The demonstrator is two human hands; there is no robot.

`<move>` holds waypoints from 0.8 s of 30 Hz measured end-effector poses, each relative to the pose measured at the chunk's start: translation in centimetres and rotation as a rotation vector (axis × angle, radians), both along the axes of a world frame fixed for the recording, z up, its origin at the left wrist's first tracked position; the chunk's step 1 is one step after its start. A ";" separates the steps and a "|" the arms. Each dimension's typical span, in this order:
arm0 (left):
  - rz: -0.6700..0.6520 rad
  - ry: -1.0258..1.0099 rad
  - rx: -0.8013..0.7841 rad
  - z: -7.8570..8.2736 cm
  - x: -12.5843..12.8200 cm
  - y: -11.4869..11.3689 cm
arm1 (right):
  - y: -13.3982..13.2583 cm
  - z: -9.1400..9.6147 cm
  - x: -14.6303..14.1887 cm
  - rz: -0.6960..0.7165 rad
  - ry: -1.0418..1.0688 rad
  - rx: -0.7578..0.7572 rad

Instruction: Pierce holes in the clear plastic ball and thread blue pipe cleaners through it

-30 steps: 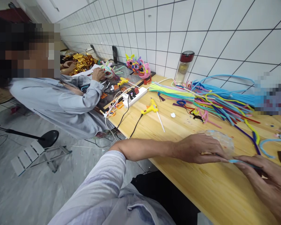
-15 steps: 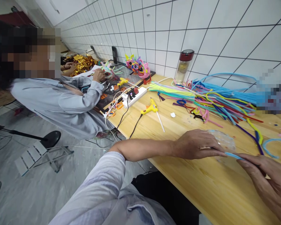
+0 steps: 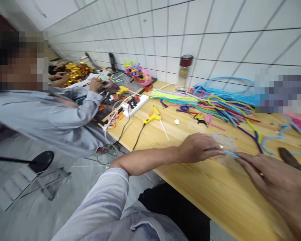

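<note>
A short light-blue pipe cleaner [image 3: 231, 153] is stretched between my two hands above the wooden table. My left hand [image 3: 200, 147] pinches one end of it, fingers closed. My right hand [image 3: 263, 170] grips the other end between thumb and fingers. Behind my left hand, a clear plastic dish [image 3: 224, 141] is partly covered by it. Just beyond my right hand lie curled light-blue pipe cleaners [image 3: 267, 142] and a dark brown object [image 3: 289, 158] whose kind I cannot make out.
A yellow glue gun [image 3: 153, 116] with a white stick rests left of my hands, near a white power strip [image 3: 137, 106]. A heap of coloured pipe cleaners [image 3: 223, 100] and a lidded bottle [image 3: 184, 73] stand by the tiled wall. At left, a co-worker [image 3: 72, 107] handles a colourful figure [image 3: 106, 82].
The view has swung to the right, so most things sit further left. Both hands still hold the pipe cleaner, and more of the brown object now shows.
</note>
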State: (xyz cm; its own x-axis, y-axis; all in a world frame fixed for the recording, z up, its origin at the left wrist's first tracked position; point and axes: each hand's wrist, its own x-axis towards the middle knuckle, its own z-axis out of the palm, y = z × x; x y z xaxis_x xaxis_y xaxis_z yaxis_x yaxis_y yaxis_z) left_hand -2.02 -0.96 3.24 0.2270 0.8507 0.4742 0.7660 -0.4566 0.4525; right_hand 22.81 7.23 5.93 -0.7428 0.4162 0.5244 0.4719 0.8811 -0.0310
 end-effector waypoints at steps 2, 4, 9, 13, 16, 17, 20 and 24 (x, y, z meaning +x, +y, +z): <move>-0.006 -0.012 0.021 -0.3 0.0 0.0 | 0.5 -0.2 -0.8 0.134 0.044 0.140; -0.048 -0.030 0.056 -0.6 0.1 0.0 | 0.8 0.1 -1.0 0.170 0.084 0.192; -0.048 0.035 0.037 -0.6 0.3 -0.1 | 0.0 1.1 -0.7 0.129 0.068 0.216; -0.002 -0.014 0.203 -0.3 0.2 -0.5 | -0.5 1.5 -1.0 0.129 0.082 0.202; -0.049 -0.155 0.289 -0.2 0.0 -0.5 | -0.5 1.4 -1.2 0.161 0.142 0.190; -0.058 -0.212 0.297 -0.2 0.0 -0.4 | -0.4 1.4 -1.2 0.172 0.166 0.180; -0.083 -0.342 0.278 -0.2 0.1 -0.3 | -0.2 1.2 -1.2 0.183 0.228 0.158; -0.099 -0.427 0.199 -0.1 0.2 -0.1 | 0.0 0.9 -1.3 0.173 0.258 0.147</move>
